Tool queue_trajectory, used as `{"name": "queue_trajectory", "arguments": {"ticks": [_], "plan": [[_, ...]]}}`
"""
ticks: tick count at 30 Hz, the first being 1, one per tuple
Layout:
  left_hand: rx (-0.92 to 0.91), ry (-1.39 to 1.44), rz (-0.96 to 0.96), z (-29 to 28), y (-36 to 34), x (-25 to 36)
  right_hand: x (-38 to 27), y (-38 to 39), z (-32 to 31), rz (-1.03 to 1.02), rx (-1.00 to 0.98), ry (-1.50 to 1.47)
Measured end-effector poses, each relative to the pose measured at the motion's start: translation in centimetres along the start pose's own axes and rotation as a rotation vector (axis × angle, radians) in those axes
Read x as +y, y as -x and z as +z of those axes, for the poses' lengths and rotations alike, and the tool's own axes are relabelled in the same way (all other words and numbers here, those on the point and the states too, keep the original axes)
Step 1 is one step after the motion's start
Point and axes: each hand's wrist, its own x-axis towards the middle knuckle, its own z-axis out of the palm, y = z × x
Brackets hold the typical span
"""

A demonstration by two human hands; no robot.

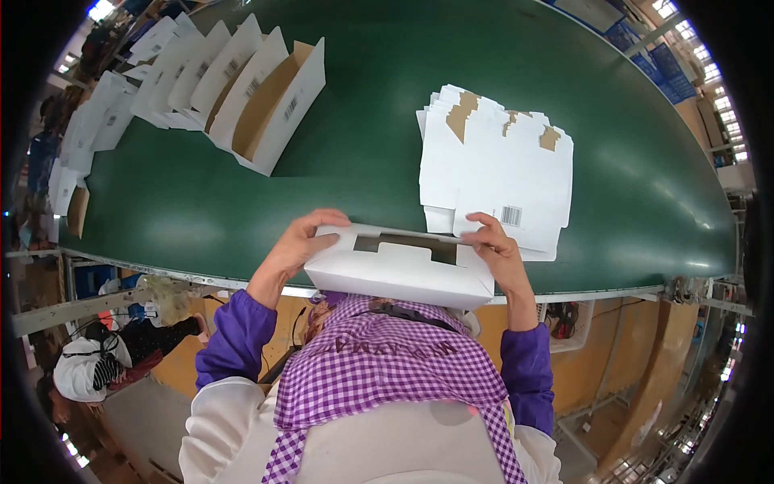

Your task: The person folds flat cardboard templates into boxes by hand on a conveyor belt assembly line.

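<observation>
Left hand (300, 242) pinches the left end of a long white cardboard box (395, 278), thumb on top, fingers over the far edge. Right hand (496, 246) bent at the right end; cannot tell whether its fingertips close on the card. Box lies between the hands at the near edge of a smooth green tabletop (363, 185): slot-like opening, square-cornered tab, brownish interior. Just beyond, right: pile of flat white cardboard blanks (492, 181), edges notched, brown patches showing. Farther, left: leaning row of white open-sided cartons (230, 121), raw brown inside.
</observation>
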Motion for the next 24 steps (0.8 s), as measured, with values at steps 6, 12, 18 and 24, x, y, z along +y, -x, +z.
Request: {"name": "queue_trajectory", "arguments": {"ticks": [6, 12, 18, 24], "plan": [[0.082, 0.004, -0.006, 0.5, 0.9, -0.2, -1.3, 0.8, -1.5, -0.017, -0.234, -0.014], [0.082, -0.539, 0.075, 1.4, 0.1, 1.1, -3.3, 0.1, -1.0, 0.156, -0.215, 0.194], [-0.11, -0.814, -0.007, 1.7, -1.0, 3.2, -4.2, -0.7, -0.2, 0.202, -0.274, 0.466], [-0.101, -1.162, 0.077, 3.1, -1.8, 2.4, -3.3, -0.4, 0.7, 0.151, -0.294, 0.752]]}}
